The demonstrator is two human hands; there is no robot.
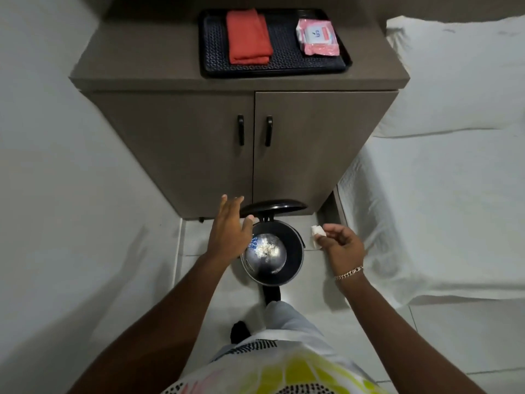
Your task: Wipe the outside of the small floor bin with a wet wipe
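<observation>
The small black floor bin [295, 251] stands on the tiled floor in front of a cabinet, its lid [274, 207] tipped up and open. Crumpled litter lies on its shiny bottom. My foot rests on the bin's pedal [272, 292]. My left hand [230, 230] hovers over the bin's left rim with fingers spread, holding nothing. My right hand [342, 244] is just right of the bin, pinching a folded white wet wipe [316, 236] between thumb and fingers.
A brown two-door cabinet [252, 149] stands behind the bin. On top is a dark tray [287, 56] with a folded red cloth [248, 36] and a pink wet-wipe pack [317, 36]. White-sheeted beds [443, 180] flank the narrow floor strip.
</observation>
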